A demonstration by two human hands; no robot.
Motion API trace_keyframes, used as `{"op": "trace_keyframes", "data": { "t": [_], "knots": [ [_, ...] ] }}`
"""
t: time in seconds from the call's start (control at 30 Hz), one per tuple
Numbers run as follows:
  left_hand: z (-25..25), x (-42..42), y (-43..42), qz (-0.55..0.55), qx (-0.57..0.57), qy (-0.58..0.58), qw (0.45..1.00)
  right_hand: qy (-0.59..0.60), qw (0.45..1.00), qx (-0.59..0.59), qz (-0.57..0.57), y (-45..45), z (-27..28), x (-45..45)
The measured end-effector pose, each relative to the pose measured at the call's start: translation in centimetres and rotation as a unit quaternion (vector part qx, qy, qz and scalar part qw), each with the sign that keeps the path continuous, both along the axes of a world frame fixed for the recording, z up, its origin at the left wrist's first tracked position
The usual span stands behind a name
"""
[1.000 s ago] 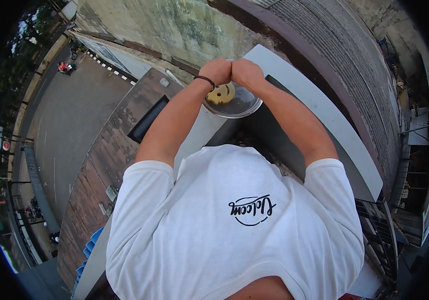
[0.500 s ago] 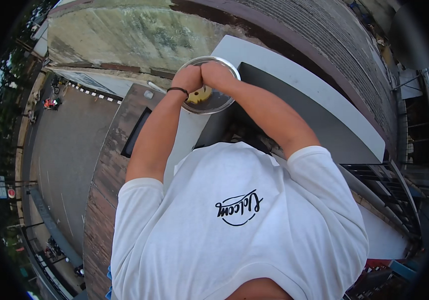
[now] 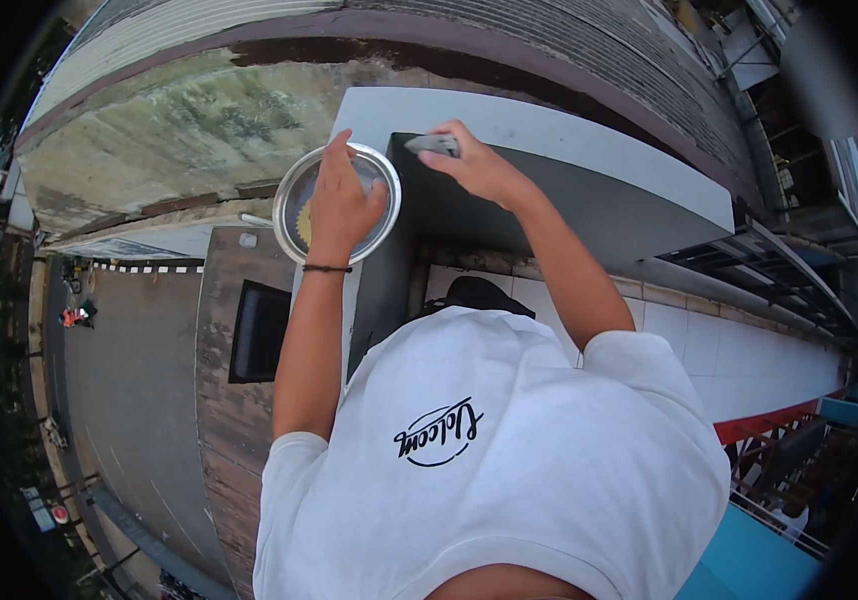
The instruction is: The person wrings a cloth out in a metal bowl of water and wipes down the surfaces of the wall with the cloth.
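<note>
Wall ledge [image 3: 549, 128], far left corner: round metal bowl [image 3: 394, 202] in place, hands apart.
Left hand [image 3: 341, 208] over the bowl, fingers loosely spread, contact unclear. Right hand [image 3: 484, 171] off the bowl, near the ledge's inner edge, fingers closed on a grey wad [image 3: 435, 146], material unconfirmed. Yellow piece [image 3: 304, 223] within the bowl, partly hidden.

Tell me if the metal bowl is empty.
Not empty: a yellow piece shows inside the metal bowl, partly hidden by the left hand.
</note>
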State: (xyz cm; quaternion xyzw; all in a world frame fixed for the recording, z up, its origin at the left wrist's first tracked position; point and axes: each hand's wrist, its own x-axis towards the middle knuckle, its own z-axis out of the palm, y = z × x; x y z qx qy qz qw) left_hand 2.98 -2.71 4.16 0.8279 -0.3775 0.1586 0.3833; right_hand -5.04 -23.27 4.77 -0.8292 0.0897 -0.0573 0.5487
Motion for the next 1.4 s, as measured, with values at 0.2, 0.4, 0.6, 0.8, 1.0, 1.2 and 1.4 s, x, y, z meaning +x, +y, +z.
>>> {"op": "trace_keyframes", "data": {
  "t": [0.2, 0.4, 0.6, 0.8, 1.0, 1.2, 1.4],
  "knots": [
    [-4.4, -5.4, -5.2, -0.167, 0.003, 0.359, 0.918, 0.125, 0.975, 0.130, -0.131, -4.7, -7.1, -11.5],
    [-6.1, -9.1, -11.1, -0.259, -0.054, 0.558, 0.787, 0.040, 0.917, 0.370, -0.143, -5.5, -4.2, -13.5],
    [-4.3, -11.1, -16.5, -0.287, -0.093, 0.612, 0.730, 0.083, 0.926, 0.357, -0.094, -12.1, -4.4, -19.1],
    [-4.6, -14.6, -23.7, -0.245, -0.019, 0.484, 0.840, 0.052, 0.954, 0.205, -0.211, -19.9, -4.3, -25.3],
    [-3.2, -16.5, -32.0, -0.315, -0.015, 0.573, 0.756, 0.066, 0.975, 0.061, -0.202, -27.7, -1.5, -29.2],
    [0.2, -18.0, -36.9, -0.371, -0.033, 0.625, 0.686, -0.126, 0.913, 0.363, -0.136, -33.1, -1.7, -31.4],
    [-0.7, -18.3, -37.2, -0.330, -0.078, 0.530, 0.778, -0.219, 0.657, 0.718, -0.062, -33.9, -0.1, -31.8]
  ]
}}
